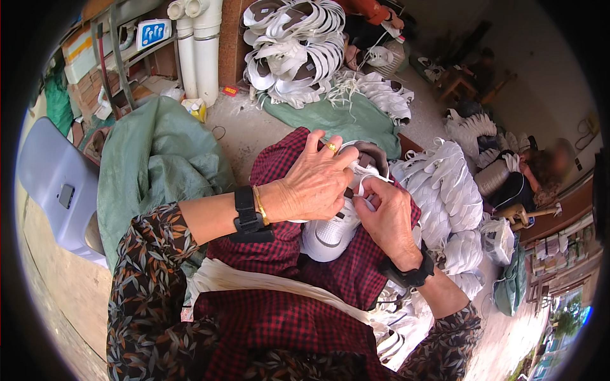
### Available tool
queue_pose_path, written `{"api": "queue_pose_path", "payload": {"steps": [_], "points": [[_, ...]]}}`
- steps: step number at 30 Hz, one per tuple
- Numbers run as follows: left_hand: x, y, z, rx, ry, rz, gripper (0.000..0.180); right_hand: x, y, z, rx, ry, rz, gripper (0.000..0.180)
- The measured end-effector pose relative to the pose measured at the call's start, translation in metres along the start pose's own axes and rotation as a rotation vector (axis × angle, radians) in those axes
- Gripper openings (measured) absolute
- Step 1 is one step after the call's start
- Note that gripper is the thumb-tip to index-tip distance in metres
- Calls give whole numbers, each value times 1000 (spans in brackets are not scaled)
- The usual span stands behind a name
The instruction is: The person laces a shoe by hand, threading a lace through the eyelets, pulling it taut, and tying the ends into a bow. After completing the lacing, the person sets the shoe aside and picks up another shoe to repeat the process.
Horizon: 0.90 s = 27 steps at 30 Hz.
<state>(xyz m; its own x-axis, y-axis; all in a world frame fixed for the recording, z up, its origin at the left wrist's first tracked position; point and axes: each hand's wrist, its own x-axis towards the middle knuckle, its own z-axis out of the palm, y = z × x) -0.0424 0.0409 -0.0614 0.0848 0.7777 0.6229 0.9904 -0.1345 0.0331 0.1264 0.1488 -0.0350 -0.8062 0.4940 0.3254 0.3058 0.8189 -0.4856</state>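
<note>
A white sneaker (327, 238) with a grey toe patch lies toe toward me on the red-and-black checked cloth over my lap. My right hand (389, 219) pinches a white shoelace (361, 185) between thumb and forefinger at the eyelets. Across the sneaker's left side reaches my left hand (318, 178), its fingers bent down close to the same eyelets. The left thumb and what those fingers grip are hidden under the hand. The sneaker's dark brown collar (372, 154) shows beyond both hands.
White shoe uppers stand stacked (292, 54) ahead, near a green sheet (362, 120). More uppers (438, 190) are heaped at my right. A green tarp (165, 146) and a grey-blue plastic chair (54, 184) stand at left. Other people work farther back, one in an orange sleeve (368, 9).
</note>
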Motion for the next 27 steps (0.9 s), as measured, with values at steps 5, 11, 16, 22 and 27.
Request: {"api": "queue_pose_path", "payload": {"steps": [5,11,16,22,27], "points": [[1,2,3,-71,-12,-117,15,1,0,4,17,12,-25,14],[3,-1,2,-237,-106,-184,10,2,-1,4,-17,16,-35,12],[-1,-7,-7,-362,-37,-179,9,5,-3,-7,92,18,-43,11],[-24,-25,-47,-465,93,-217,13,3,23,-21,262,190,51,15],[-43,-48,-46,-734,-65,-539,9,0,37,-9,524,63,180,28]]}}
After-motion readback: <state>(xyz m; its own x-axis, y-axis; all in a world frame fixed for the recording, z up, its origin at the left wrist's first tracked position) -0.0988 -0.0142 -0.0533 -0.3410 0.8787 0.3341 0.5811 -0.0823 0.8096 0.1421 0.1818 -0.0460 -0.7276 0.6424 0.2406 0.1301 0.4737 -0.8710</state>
